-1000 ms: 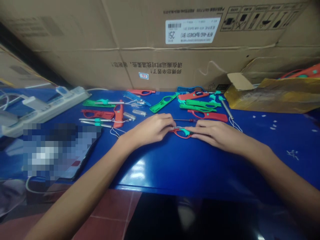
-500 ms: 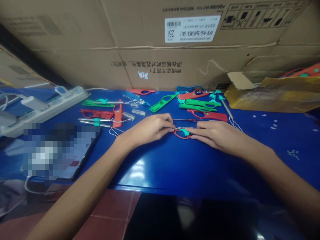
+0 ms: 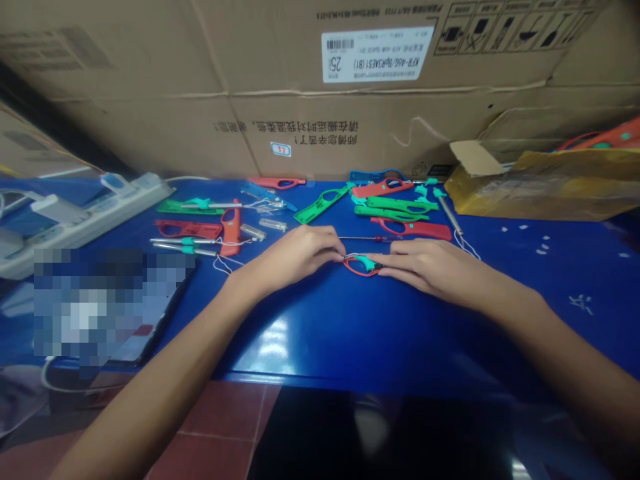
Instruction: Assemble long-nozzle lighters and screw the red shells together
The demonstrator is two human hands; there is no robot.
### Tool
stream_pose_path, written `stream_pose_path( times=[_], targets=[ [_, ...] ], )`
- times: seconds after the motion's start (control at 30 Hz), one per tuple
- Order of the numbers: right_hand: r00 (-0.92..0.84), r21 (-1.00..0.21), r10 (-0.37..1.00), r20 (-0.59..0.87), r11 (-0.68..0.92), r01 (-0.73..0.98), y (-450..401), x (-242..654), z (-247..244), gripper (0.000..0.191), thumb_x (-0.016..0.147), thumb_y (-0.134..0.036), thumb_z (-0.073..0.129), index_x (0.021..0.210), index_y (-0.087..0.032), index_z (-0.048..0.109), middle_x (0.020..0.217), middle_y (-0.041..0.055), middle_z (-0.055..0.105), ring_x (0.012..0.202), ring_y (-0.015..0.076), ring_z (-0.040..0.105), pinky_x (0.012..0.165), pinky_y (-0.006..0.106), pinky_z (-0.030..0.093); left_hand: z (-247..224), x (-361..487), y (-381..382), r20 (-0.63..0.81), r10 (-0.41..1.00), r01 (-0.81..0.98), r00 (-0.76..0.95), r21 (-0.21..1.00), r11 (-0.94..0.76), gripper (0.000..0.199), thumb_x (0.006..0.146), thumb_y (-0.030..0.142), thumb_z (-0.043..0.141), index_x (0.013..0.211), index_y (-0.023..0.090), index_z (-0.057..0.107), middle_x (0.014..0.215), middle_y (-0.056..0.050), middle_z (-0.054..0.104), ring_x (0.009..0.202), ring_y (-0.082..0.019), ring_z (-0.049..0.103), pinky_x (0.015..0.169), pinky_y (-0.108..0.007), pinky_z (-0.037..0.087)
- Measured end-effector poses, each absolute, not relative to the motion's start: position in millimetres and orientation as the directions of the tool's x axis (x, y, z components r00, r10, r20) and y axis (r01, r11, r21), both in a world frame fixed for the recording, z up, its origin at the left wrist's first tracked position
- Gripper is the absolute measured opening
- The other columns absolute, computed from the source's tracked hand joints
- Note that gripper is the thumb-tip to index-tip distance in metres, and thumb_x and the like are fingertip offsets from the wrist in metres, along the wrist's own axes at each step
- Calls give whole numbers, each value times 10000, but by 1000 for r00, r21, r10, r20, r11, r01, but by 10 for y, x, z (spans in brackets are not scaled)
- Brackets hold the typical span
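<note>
Between my two hands is an orange-red lighter casing (image 3: 353, 269) with a looped grip, and a turquoise trigger (image 3: 367, 265) sits inside the loop. My left hand (image 3: 314, 253) pinches the casing's left end, where thin white wire shows at the fingertips. Fingers of my right hand (image 3: 425, 263) press on its right end, hiding much of that part. Just beyond the fingertips lies a thin screwdriver (image 3: 357, 239) with a dark red handle, partly covered by my hands.
Green casing halves (image 3: 395, 207), a red casing (image 3: 415, 229) and metal lighter tubes (image 3: 185, 247) with wires lie behind. A taped carton (image 3: 540, 183) stands right. At left are a power strip (image 3: 90, 223) and a blurred tablet-like device (image 3: 165, 303). Large cardboard (image 3: 300, 107) walls the back.
The whole view shifts slightly, so everything appears a little further left. Both hands keep their hold on the casing, with hardly any finger movement.
</note>
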State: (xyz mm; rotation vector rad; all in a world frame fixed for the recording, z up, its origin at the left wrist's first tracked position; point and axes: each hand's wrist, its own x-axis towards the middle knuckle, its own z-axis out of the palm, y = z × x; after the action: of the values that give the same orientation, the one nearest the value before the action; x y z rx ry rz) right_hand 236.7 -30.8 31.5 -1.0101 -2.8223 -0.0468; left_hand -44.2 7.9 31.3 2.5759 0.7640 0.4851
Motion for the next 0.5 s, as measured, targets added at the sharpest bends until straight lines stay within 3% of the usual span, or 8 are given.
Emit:
stream_pose_path(
  times=[0.27, 0.5],
  targets=[
    [-760, -47, 630, 162, 774, 632, -306, 2371, 311, 395, 1069, -352, 430, 1409, -294, 623, 945, 59, 718, 843, 188, 689, 729, 293, 533, 359, -466, 68, 214, 543, 450, 812, 362, -816, 159, 985, 218, 618, 1059, 184, 754, 1040, -62, 745, 959, -184, 689, 881, -335, 523],
    [-763, -52, 626, 161, 778, 627, -300, 2368, 301, 405, 1072, -366, 413, 1403, -282, 632, 954, 70, 720, 848, 202, 694, 725, 313, 541, 340, -475, 63, 198, 570, 463, 797, 405, -788, 196, 984, 198, 606, 1091, 196, 770, 1083, -60, 733, 951, -177, 689, 866, -327, 544]
  ],
)
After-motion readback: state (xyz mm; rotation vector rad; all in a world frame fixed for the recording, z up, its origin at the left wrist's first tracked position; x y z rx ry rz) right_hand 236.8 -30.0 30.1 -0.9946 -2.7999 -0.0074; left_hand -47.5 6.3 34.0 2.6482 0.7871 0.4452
